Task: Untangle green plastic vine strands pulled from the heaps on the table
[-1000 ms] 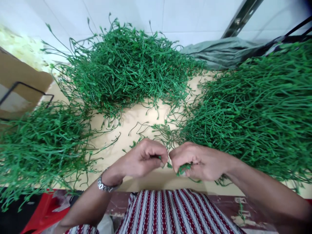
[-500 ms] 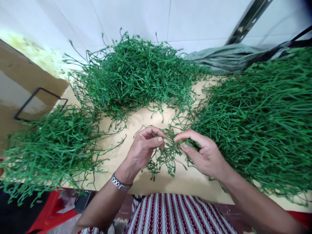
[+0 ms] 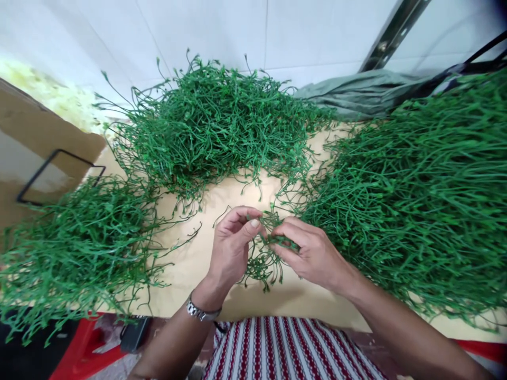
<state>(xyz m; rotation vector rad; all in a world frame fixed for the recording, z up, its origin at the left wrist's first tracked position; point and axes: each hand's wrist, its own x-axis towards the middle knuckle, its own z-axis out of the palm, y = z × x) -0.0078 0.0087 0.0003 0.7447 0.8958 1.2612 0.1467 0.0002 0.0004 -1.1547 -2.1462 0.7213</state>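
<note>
The pale tabletop is bare mainly in the middle, a patch hemmed in on three sides by green stems. On the person's left, the left pile sprawls past the front edge, its tips hanging over near a red plastic object. At the back, the back pile rises against the white wall, and on the right, the right pile spreads almost to the front edge. A narrow, stem-strewn gap runs between those last two, up toward a grey-green cloth. A cardboard box closes off the far left corner. The widest clear room I can see lies left of the hands and along the front edge, just before the person's striped garment.

Over that patch the two hands come close together. The right hand pinches a few held stems between thumb and fingers, their ends pointing toward the other hand. The left hand, a metal watch at its wrist, is half curled, thumb near the forefinger; I cannot tell whether anything sits between its fingertips. A small loose bunch lies on the table below and between the hands, just beside the left one. The right pile begins just beyond the right hand.
</note>
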